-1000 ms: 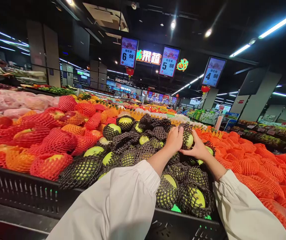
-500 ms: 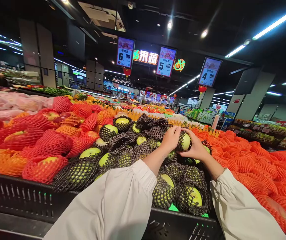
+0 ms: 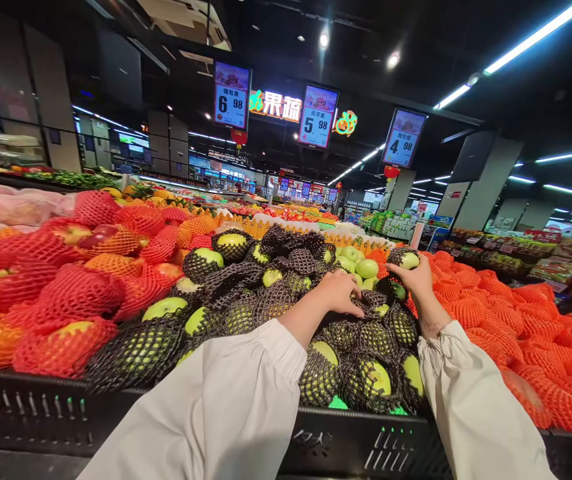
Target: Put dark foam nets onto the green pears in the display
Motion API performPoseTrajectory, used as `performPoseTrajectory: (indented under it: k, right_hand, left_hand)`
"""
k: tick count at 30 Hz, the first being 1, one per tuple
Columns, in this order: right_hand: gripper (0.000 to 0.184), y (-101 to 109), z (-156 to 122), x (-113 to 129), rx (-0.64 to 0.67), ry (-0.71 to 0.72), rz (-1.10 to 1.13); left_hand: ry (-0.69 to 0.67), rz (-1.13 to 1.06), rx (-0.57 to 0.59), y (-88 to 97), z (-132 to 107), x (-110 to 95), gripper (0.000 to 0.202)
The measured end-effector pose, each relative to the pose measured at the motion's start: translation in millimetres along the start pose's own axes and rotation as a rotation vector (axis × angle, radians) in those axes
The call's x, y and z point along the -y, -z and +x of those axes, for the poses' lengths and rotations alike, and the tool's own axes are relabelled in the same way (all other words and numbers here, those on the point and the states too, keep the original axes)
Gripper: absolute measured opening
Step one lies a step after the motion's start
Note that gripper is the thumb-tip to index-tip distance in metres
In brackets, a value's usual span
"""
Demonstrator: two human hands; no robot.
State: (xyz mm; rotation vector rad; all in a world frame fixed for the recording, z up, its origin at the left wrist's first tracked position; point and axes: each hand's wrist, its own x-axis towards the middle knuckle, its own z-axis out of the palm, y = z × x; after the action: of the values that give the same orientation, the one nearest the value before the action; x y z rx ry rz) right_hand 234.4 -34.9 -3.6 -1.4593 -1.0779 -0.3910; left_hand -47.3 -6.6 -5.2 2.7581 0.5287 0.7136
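Our right hand (image 3: 421, 280) pinches a black-netted green apple (image 3: 408, 259) near the orange-netted fruit (image 3: 491, 339); our left hand (image 3: 337, 292), thumb and fingers parted, sits over other netted green apples (image 3: 377, 338). We should cup this fruit softly, so nothing bruises.

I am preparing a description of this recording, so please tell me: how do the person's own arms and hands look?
The left sleeve and the right sleeve look alike: long, plain and off-white, loose and creased, without visible markings. Each ends in a gathered cuff. The left hand and the right hand are ungloved.
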Motion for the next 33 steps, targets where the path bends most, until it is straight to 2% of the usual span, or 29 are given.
performPoseTrajectory:
  k: [3,5,7,11,14,19,23,27,29,31,33]
  right_hand:
    - [0.094,-5.1,-2.8,1.5,0.046,-0.028,-0.043]
    - [0.097,-7.2,-6.0,7.4,0.080,0.021,-0.050]
    - [0.098,-8.1,-8.2,11.6,0.093,0.066,-0.054]
    - [0.101,-11.9,-10.5,11.2,0.169,0.205,-0.101]
    - [0.098,-20.7,-13.9,10.3,0.316,0.332,-0.141]
    - [0.095,-38.9,-20.7,11.6,0.575,0.427,-0.310]
    - [0.100,-46.2,-22.5,9.4,0.675,0.374,-0.410]
    - [0.104,-47.6,-23.0,7.9,0.685,0.274,-0.492]
    - [0.110,-47.0,-23.0,7.9,0.667,0.294,-0.464]
    - [0.115,-46.0,-22.8,8.3,0.595,0.334,-0.415]
    - [0.110,-44.8,-22.7,9.1,0.502,0.346,-0.405]
  left_hand:
    - [-0.094,0.003,0.055,0.0,0.5,-1.1,0.015]
    - [-0.097,-0.028,0.032,1.4,0.5,-4.6,0.007]
    - [-0.006,-0.070,-0.107,4.2,0.3,-9.1,0.009]
    - [0.254,-0.127,-0.543,13.0,-1.0,-14.4,0.015]
    - [0.373,-0.142,-0.705,17.8,-2.3,-13.8,0.013]
    - [0.378,-0.129,-0.738,18.4,-3.3,-14.1,0.011]
    - [0.402,-0.123,-0.731,18.4,-3.3,-15.7,0.012]
    - [0.446,-0.112,-0.746,19.2,-3.5,-15.6,0.012]
    - [0.457,-0.115,-0.750,19.3,-3.5,-15.4,0.011]
    - [0.457,-0.119,-0.748,19.3,-3.5,-15.5,0.011]
    - [0.453,-0.121,-0.745,19.3,-3.4,-15.8,0.011]
